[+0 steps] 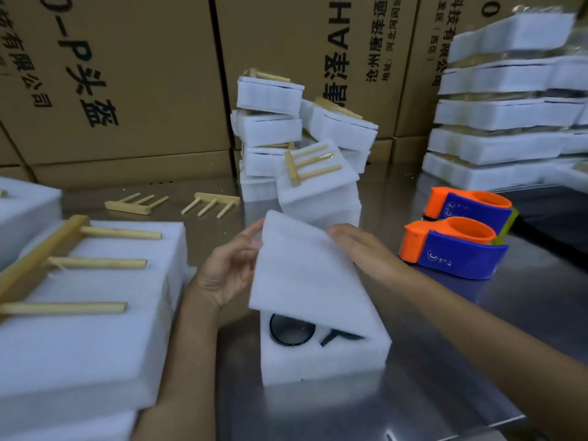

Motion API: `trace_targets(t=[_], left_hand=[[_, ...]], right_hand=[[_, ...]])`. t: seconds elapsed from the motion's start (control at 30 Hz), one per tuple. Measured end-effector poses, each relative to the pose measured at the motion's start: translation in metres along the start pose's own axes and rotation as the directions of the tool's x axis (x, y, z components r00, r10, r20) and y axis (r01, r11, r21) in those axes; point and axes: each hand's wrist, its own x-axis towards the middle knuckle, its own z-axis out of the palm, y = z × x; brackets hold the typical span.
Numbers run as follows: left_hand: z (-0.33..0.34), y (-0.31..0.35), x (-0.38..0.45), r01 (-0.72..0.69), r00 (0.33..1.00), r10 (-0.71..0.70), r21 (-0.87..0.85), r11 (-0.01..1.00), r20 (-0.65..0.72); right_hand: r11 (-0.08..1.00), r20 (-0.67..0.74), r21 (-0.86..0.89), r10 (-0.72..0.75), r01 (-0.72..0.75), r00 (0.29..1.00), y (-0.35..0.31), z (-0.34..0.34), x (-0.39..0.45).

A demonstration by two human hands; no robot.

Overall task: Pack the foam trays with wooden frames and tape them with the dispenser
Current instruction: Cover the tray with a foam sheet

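Near the front edge of the desk [445, 361]: white foam tray [324, 358] with a round black ring [291, 329] sitting in one cutout and another dark piece [337, 337] in the slot beside it. Foam lid [305, 275] tilted up over the tray, near end resting on it, far end lifted. Left hand [229, 272] holding the lid's left edge, fingers curled round it with fingertips near the top corner. Right hand [359, 246] laid along the lid's upper right edge, fingers fairly straight, pressing rather than gripping as far as can be told.

Toward the right edge: two orange and blue tape dispensers [455, 249], one just behind the other. Behind them, at the back right corner, a tall stack of taped foam packs [509, 116].

At the left edge: a big foam block [95, 329] with a wooden frame [70, 262] lying on top, three dowels pointing right. Two more small wooden frames [175, 203] lying flat on the bare desk further back. Middle back: a messy pile of foam trays [286, 138], another frame [310, 163] resting on one of them. Cardboard boxes [133, 74] with printed lettering all along the back edge.
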Motion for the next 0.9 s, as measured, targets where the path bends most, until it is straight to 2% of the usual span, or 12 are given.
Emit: trace_targets(t=[0.07,0.1,0.2,0.27,0.33,0.4,0.5,0.6,0.67,0.77,0.8,0.9], left_hand=[[0.0,-0.002,0.003,0.044,0.999,-0.042,0.09,0.995,-0.029],[-0.002,-0.002,0.003,0.044,0.998,-0.037,0.13,0.991,-0.054],[-0.008,-0.004,0.01,0.106,0.948,-0.006,0.297,0.949,-0.319],[-0.012,-0.012,0.014,0.132,0.886,0.071,0.397,0.909,-0.458],[-0.01,-0.019,0.017,0.124,0.876,0.116,0.451,0.884,-0.468],[-0.004,-0.021,0.02,0.108,0.864,0.158,0.482,0.869,-0.477],[-0.003,-0.024,0.029,0.06,0.829,0.277,0.57,0.819,-0.486],[-0.01,-0.028,0.033,0.062,0.786,0.322,0.586,0.808,-0.527],[-0.018,-0.027,0.04,0.035,0.711,0.347,0.524,0.851,-0.612],[-0.035,-0.024,0.051,-0.025,0.571,0.335,0.392,0.919,-0.749],[-0.04,-0.023,0.052,-0.059,0.557,0.298,0.321,0.945,-0.775],[-0.049,-0.021,0.054,-0.139,0.594,0.203,0.149,0.979,-0.778]], right_hand=[[0.995,0.1,0.015,0.094,-0.096,0.991,-0.006,0.005,0.002],[0.996,0.13,-0.032,0.086,-0.083,0.988,-0.007,0.007,0.002],[0.949,0.191,-0.311,0.014,0.047,0.981,-0.01,0.011,0.0],[0.838,0.153,-0.533,-0.04,0.117,0.987,-0.017,0.012,-0.002],[0.734,0.049,-0.65,-0.218,0.197,0.975,-0.033,0.011,-0.002],[0.73,-0.014,-0.62,-0.377,0.288,0.926,-0.058,0.016,0.004],[0.767,0.037,-0.509,-0.433,0.39,0.9,-0.095,0.043,0.036],[0.786,0.174,-0.484,-0.345,0.386,0.922,-0.121,0.082,0.089],[0.817,0.263,-0.485,-0.204,0.312,0.943,-0.128,0.109,0.132],[0.813,0.309,-0.55,-0.016,0.193,0.951,-0.123,0.151,0.192],[0.818,0.316,-0.554,0.038,0.152,0.948,-0.12,0.164,0.207],[0.794,0.366,-0.597,0.14,0.116,0.92,-0.101,0.199,0.241]])
